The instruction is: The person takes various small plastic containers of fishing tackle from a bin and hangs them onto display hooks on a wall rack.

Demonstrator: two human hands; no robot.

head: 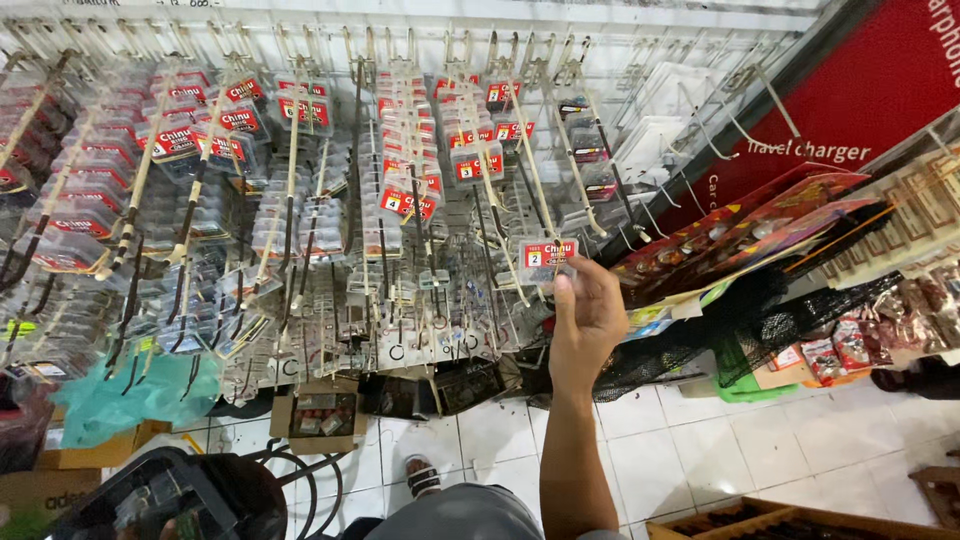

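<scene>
Right hand [588, 318], frame centre, pinches a small clear packet [548, 255] at a peg hook [524, 205]; not yet clearly hung. Left hand unseen. Rack [300, 200] mostly full.

The small packet [547, 254] pinched in the right hand [585, 325] is clear plastic with a red-and-white label — the same red and white repeats across the hanging packets [400, 150] on the white peg wall [660, 40]. Below lie white floor tiles [700, 440] with dark grout, a teal plastic bag [140, 395], a brown cardboard box [315, 415] — and a deep red sign [860, 90] with white lettering to the right.

White pegboard wall [700, 60], metal hooks [300, 150] hung with small clear packets [400, 170]; tiled floor [700, 440] bears cardboard box [318, 415].
</scene>
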